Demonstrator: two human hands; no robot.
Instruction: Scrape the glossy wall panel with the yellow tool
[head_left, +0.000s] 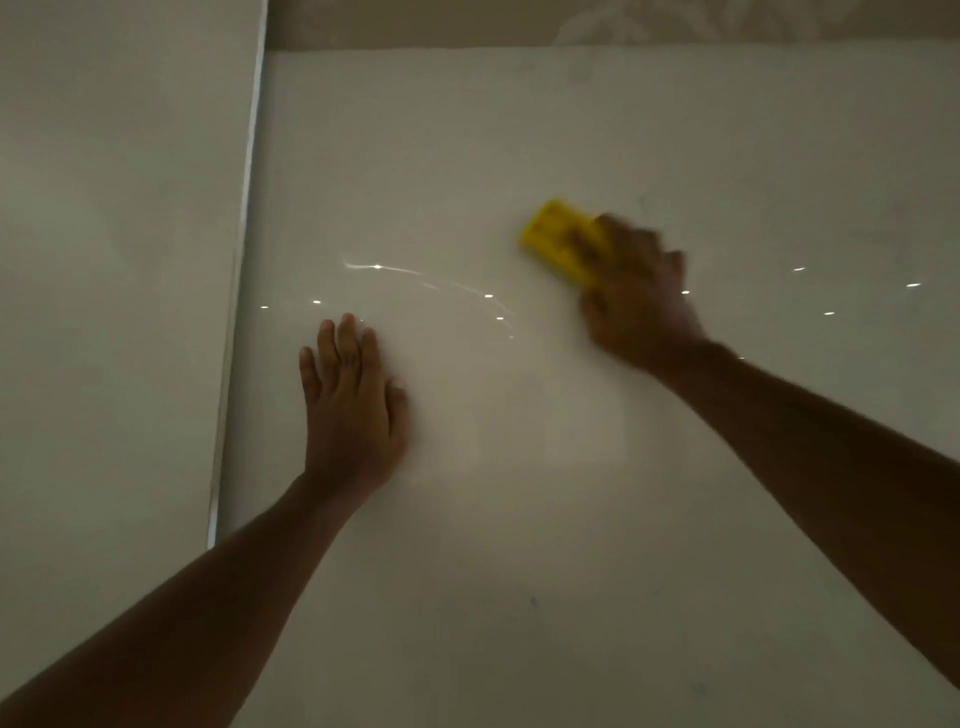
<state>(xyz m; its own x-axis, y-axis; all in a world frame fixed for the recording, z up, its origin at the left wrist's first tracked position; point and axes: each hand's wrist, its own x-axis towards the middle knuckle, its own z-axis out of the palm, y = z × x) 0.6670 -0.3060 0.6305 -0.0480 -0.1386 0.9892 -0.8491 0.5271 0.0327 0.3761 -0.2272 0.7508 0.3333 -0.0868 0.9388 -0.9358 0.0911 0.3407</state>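
Observation:
The glossy wall panel (519, 145) is pale and fills most of the view, with small light glints and a thin curved streak across its middle. My right hand (636, 299) grips the yellow tool (558, 236), a flat rectangular block pressed against the panel; the hand is blurred by motion and covers the tool's lower end. My left hand (353, 400) lies flat on the panel, lower and to the left, fingers close together and pointing up, holding nothing.
A shiny vertical trim strip (241, 280) separates this panel from a second pale panel (114, 260) on the left. Above the panel's top edge runs a darker band of wall (467, 23).

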